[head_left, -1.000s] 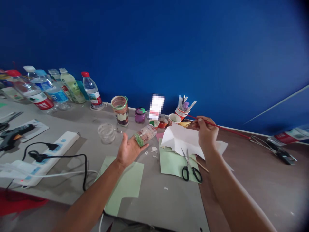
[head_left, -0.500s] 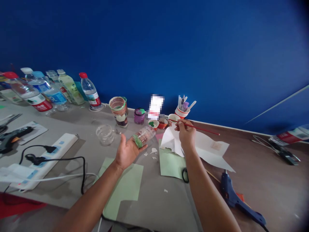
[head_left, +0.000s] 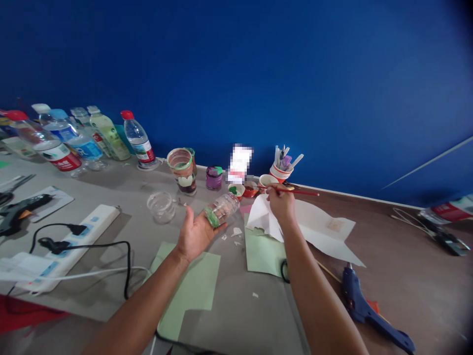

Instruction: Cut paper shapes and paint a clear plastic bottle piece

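Currently, right hand [head_left: 281, 201] pinches red brush [head_left: 305, 192], right of purple jar [head_left: 213, 179]. Left hand [head_left: 197, 234], thumb wide, supports clear bottle [head_left: 226, 206] front-right of jar; finger grip hidden. Suggest: load brush sparingly, keep bottle steady.

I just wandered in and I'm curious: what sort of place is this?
Probably a craft table, perhaps in a workshop or classroom. A blue glue gun lies on it, a paper cup holds what looks like green paint, and the right hand grips a thin red stick.
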`<state>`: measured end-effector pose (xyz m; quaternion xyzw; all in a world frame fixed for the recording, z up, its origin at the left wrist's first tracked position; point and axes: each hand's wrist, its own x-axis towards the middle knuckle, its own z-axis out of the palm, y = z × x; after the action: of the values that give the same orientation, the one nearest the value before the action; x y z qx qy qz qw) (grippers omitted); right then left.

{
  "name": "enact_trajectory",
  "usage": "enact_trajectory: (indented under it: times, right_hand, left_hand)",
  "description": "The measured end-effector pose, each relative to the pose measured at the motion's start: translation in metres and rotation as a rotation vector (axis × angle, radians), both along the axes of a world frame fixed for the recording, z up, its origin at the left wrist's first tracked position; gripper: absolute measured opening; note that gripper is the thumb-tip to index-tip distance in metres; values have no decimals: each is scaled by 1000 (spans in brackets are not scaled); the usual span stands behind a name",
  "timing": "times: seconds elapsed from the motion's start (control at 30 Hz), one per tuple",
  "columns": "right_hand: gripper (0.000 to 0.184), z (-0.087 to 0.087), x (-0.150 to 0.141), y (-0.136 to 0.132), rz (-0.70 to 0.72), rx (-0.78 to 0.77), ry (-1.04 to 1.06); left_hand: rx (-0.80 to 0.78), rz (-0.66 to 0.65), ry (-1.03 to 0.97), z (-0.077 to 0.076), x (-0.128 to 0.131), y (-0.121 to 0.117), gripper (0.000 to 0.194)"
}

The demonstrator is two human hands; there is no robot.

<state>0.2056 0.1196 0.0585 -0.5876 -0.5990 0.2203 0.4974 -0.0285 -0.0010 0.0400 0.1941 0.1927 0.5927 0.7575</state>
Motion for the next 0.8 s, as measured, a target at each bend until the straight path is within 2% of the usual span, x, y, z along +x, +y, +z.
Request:
enact_trajectory:
  times: [0.33,0.8]
  right_hand:
    - [29,4,-2,12,39,-43,-143]
    - [27,2,-1,20,62,-8,-201]
  left_hand:
    - [-20,7,6,2,1,-1,92]
    - [-6,6,8,1,1,-1,90]
